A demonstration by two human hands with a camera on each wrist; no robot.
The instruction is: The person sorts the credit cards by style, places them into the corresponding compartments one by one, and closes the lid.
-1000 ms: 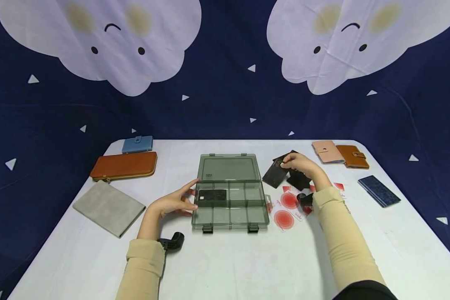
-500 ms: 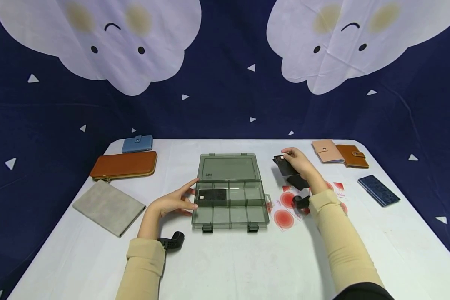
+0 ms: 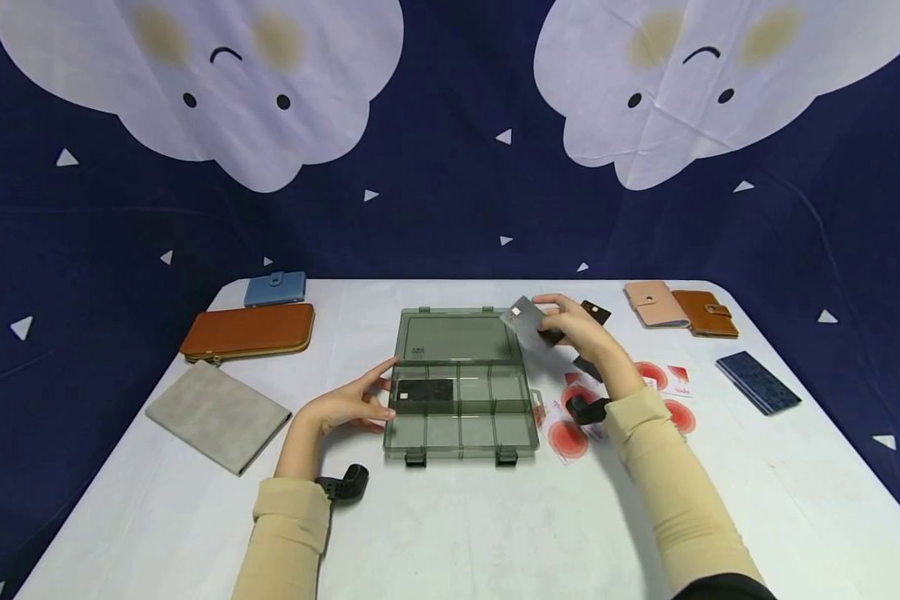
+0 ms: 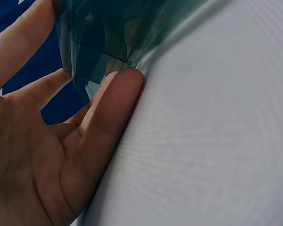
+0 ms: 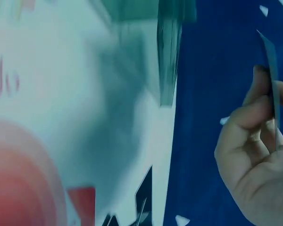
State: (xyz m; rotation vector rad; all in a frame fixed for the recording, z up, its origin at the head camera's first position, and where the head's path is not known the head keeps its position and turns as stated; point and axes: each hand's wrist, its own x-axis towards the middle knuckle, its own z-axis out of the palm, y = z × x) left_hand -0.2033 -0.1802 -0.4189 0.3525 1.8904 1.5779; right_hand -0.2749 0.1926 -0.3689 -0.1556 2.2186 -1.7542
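Observation:
A green see-through compartment box (image 3: 478,429) lies with its lid (image 3: 461,336) folded back. One black chip card (image 3: 437,390) is in its upper left part. My left hand (image 3: 345,406) rests against the box's left side, fingers and thumb extended; in the left wrist view the thumb (image 4: 118,101) touches near the lower edge. To the right of the lid, my right hand (image 3: 579,327) pinches a dark chip card (image 3: 523,318) between thumb and fingers, raised above the table. In the right wrist view this card (image 5: 273,70) shows nearly edge-on.
More black cards (image 3: 596,312) lie under and beside my right hand. Red-and-white cards (image 3: 567,439) spread right of the box. At left are a blue wallet (image 3: 276,289), a brown zip wallet (image 3: 251,328) and a grey notebook-like case (image 3: 219,417). Several wallets, including a navy one (image 3: 757,382), lie at right.
My right hand has picked up a dark card from the black pile and moved it left toward the box lid. The left hand stays at the box's side.

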